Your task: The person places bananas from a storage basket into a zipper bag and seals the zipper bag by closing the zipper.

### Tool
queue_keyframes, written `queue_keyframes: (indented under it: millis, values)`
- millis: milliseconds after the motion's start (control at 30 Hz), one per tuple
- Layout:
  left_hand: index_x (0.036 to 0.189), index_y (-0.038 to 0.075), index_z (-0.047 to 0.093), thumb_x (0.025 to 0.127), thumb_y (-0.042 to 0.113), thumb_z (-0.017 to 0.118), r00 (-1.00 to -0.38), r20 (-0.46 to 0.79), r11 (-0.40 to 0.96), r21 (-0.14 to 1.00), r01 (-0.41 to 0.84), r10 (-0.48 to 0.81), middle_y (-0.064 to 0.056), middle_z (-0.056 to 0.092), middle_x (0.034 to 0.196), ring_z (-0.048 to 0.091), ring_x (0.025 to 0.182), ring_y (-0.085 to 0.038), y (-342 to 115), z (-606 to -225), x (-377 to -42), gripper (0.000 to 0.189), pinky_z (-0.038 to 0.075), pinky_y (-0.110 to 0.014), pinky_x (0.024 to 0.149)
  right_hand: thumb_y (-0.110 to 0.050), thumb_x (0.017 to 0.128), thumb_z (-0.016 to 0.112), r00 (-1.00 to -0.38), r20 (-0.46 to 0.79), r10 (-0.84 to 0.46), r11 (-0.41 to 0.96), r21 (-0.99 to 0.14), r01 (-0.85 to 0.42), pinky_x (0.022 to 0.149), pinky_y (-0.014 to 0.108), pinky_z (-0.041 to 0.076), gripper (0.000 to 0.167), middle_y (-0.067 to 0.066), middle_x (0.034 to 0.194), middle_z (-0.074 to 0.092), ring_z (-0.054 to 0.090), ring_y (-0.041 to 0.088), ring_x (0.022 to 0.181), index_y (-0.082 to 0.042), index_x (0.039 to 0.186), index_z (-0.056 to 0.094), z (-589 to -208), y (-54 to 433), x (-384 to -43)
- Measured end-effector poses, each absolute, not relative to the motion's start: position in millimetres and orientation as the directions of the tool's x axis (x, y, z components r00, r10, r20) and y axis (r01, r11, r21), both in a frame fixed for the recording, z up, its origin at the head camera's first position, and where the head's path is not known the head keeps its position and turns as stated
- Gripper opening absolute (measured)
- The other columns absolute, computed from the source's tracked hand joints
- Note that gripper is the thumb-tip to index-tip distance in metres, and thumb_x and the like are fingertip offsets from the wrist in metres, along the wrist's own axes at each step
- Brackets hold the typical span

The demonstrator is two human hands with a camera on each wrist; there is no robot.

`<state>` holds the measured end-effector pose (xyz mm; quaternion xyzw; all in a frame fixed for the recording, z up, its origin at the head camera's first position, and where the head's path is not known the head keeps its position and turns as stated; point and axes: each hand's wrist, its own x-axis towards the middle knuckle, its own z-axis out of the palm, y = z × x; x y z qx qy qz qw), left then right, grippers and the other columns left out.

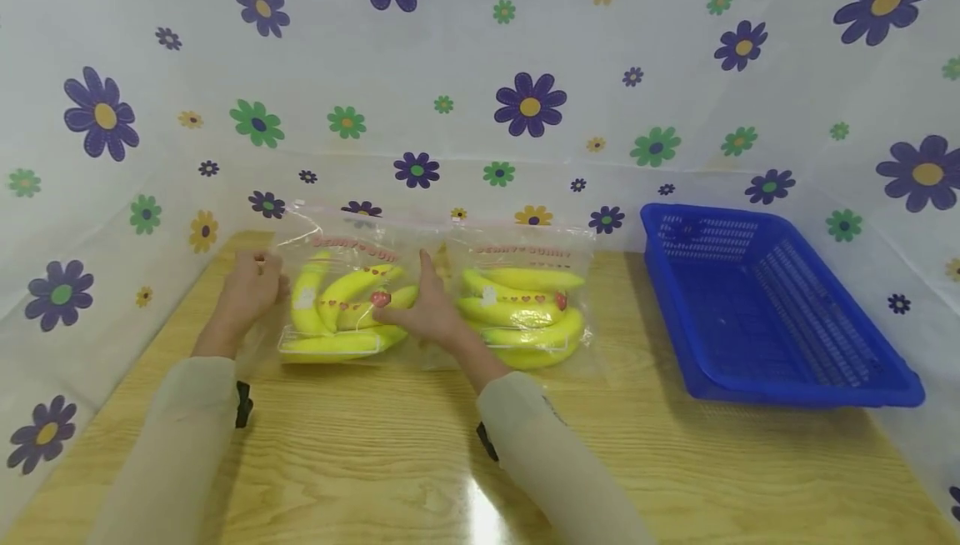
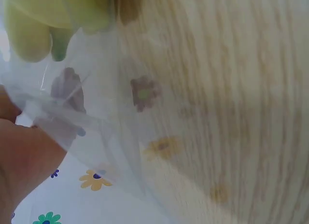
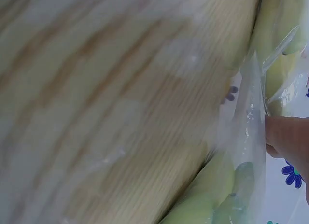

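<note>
Two clear zip bags printed with red lettering, hearts and strawberries lie side by side on the table, each with several yellow bananas inside. At the left bag (image 1: pixel 345 232) my left hand (image 1: pixel 251 287) pinches its left edge with curled fingers. The plastic stretches from that hand (image 2: pixel 29 159) in the left wrist view. My right hand (image 1: pixel 435 312) rests at the left bag's right side, thumb reaching over the bananas (image 1: pixel 348 312) and forefinger pointing up. It overlaps the near edge of the right bag (image 1: pixel 525 257) and the bananas (image 1: pixel 525 312) in it.
A blue perforated plastic basket (image 1: pixel 750 345) stands to the right on the wood-grain table (image 1: pixel 360 462). A white cloth (image 1: pixel 450 45) printed with purple, green and orange flowers hangs behind and along both sides.
</note>
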<state>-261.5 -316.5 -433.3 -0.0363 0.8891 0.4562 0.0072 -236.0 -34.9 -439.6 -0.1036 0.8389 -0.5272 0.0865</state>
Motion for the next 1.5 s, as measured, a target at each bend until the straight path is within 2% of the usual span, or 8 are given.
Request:
queue_keyframes:
  millis: [67,167,233,333,600,800,1200,1500]
  values:
    - [0.152,-0.005,0.009,0.106,0.043,0.025,-0.998,-0.046,0.572,0.818,-0.058,-0.035,-0.037,0.047,0.133,0.055,0.116,-0.043,-315,-433,-262,0.069,0.045,-0.055,0.099,-0.034,0.076,0.087,-0.962,-0.025,-0.271,0.487,-0.866,-0.114,0.116,0.052,0.028,0.126,0.013,0.166,0.006,0.017,0.034,0.15,-0.02,0.16,-0.005,-441,-34,-235]
    - [0.155,-0.005,-0.002,0.106,0.046,0.031,-0.999,-0.029,0.644,0.765,-0.013,0.015,-0.045,0.022,0.147,0.028,0.135,-0.058,-312,-432,-260,0.078,0.028,-0.069,0.108,-0.035,0.075,0.088,-0.962,-0.017,-0.273,0.551,-0.822,-0.142,0.113,0.056,0.031,0.128,0.017,0.165,-0.002,0.015,0.039,0.149,-0.022,0.16,-0.007,-444,-35,-233]
    - [0.155,-0.006,0.0,0.105,0.049,0.034,-0.997,-0.026,0.716,0.698,0.029,0.066,-0.045,0.004,0.152,0.009,0.138,-0.063,-312,-431,-255,0.082,0.018,-0.076,0.106,-0.038,0.079,0.084,-0.964,-0.016,-0.266,0.601,-0.784,-0.153,0.11,0.058,0.035,0.122,0.019,0.165,-0.005,0.017,0.043,0.148,-0.025,0.16,-0.006,-446,-37,-231]
    - [0.155,-0.007,0.007,0.103,0.054,0.038,-0.987,-0.027,0.801,0.589,0.11,0.156,-0.044,-0.006,0.152,-0.004,0.136,-0.067,-311,-430,-244,0.085,0.011,-0.082,0.101,-0.045,0.087,0.074,-0.959,-0.009,-0.283,0.673,-0.715,-0.192,0.11,0.058,0.036,0.106,0.018,0.165,-0.006,0.021,0.045,0.146,-0.027,0.161,0.0,-448,-40,-226]
    - [0.155,-0.006,-0.001,0.099,0.063,0.039,-0.959,-0.129,0.883,0.435,0.175,0.253,-0.044,-0.007,0.153,-0.001,0.135,-0.069,-304,-438,-227,0.098,0.009,-0.084,0.099,-0.064,0.098,0.041,-0.919,-0.132,-0.371,0.826,-0.499,-0.262,0.119,0.052,0.023,0.085,0.016,0.166,-0.005,0.008,0.036,0.151,-0.022,0.161,0.002,-442,-44,-212]
    - [0.154,-0.007,-0.009,0.1,0.062,0.035,-0.95,-0.161,0.85,0.503,0.154,0.267,-0.043,-0.007,0.154,-0.001,0.138,-0.066,-305,-450,-236,0.098,0.006,-0.078,0.107,-0.07,0.098,0.018,-0.894,-0.248,-0.372,0.877,-0.409,-0.251,0.123,0.045,0.013,0.087,0.014,0.166,-0.008,0.0,0.031,0.153,-0.012,0.16,0.001,-444,-42,-212]
    - [0.154,-0.003,-0.014,0.1,0.064,0.035,-0.943,-0.165,0.825,0.544,0.156,0.287,-0.035,-0.009,0.158,-0.003,0.144,-0.057,-305,-457,-245,0.099,0.003,-0.069,0.114,-0.071,0.097,0.014,-0.893,-0.267,-0.362,0.896,-0.365,-0.254,0.124,0.041,0.011,0.089,0.015,0.165,-0.009,-0.002,0.032,0.152,-0.011,0.16,-0.001,-447,-42,-218]
    - [0.154,-0.006,-0.009,0.102,0.062,0.026,-0.96,-0.042,0.893,0.38,0.242,0.278,-0.039,0.004,0.157,0.011,0.141,-0.059,-308,-451,-248,0.092,0.012,-0.068,0.114,-0.063,0.102,0.025,-0.877,-0.201,-0.436,0.827,-0.474,-0.303,0.122,0.048,0.013,0.081,0.017,0.165,-0.007,0.0,0.034,0.152,-0.015,0.16,0.0,-445,-31,-220]
